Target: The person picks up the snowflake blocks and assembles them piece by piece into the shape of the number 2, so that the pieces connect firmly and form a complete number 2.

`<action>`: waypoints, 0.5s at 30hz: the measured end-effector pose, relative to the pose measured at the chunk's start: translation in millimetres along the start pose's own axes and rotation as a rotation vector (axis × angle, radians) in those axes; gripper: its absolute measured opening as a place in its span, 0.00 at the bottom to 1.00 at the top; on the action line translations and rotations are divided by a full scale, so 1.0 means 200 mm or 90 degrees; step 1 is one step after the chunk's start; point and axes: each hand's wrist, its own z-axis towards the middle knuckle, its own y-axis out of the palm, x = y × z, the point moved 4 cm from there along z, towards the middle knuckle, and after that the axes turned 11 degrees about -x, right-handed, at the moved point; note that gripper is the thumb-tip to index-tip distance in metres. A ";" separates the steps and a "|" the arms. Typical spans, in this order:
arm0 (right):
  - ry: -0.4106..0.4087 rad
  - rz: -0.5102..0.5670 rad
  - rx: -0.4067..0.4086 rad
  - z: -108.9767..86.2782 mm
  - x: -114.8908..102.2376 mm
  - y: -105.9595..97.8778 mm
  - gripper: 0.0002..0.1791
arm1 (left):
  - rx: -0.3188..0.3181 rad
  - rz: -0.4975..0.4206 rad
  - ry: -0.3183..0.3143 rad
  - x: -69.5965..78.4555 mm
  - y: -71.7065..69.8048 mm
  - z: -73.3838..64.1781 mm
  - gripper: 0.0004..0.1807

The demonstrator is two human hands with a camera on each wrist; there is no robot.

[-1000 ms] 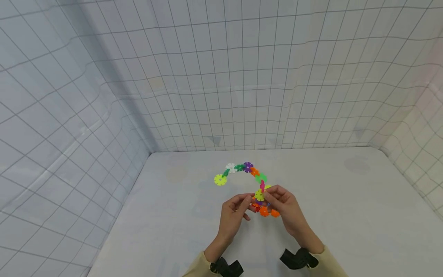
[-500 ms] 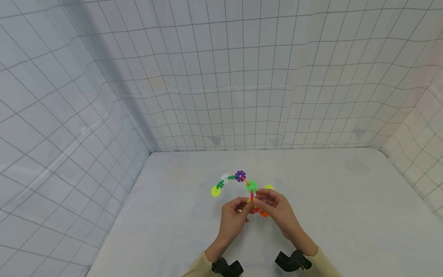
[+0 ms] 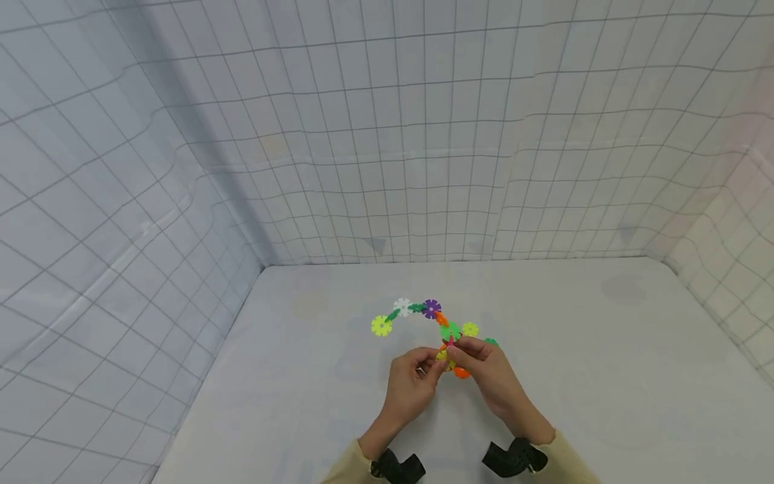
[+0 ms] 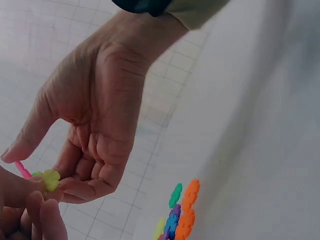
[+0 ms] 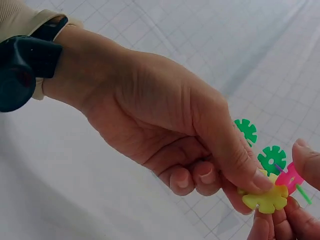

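Note:
A curved chain of slotted plastic snowflake discs reaches away from the hands. It runs from a yellow end disc [image 3: 381,326] through a white disc [image 3: 402,307] and a purple disc [image 3: 431,309] to a light green disc [image 3: 451,332]. A pink disc [image 5: 290,177] joins a yellow snowflake disc [image 5: 266,198] at the near end. My right hand [image 3: 486,373] pinches that yellow disc, its thumb lying on top. From the other side my left hand [image 3: 408,382] holds the chain's near end, thumb close by the pink disc and fingers beneath the yellow one.
More discs lie behind and beside the right hand on the white table [image 3: 290,403]: a yellow one [image 3: 470,329], a green one [image 3: 491,342] and an orange one [image 3: 462,372]. Blue and purple discs [image 4: 171,222] show there too. Grid-patterned sheets [image 3: 387,134] enclose the sides and back.
The chain has swung nearer the body, shifted left, then back right. The right hand has turned the near yellow disc and moved slightly left overall; the left hand has barely moved.

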 end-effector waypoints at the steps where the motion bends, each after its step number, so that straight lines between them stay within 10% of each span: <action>1: 0.004 0.006 0.010 0.00 0.00 0.00 0.15 | -0.009 -0.019 -0.013 -0.01 0.00 0.00 0.04; 15: 0.011 0.084 0.079 -0.02 0.02 0.04 0.12 | -0.115 -0.079 -0.101 -0.01 -0.04 0.02 0.07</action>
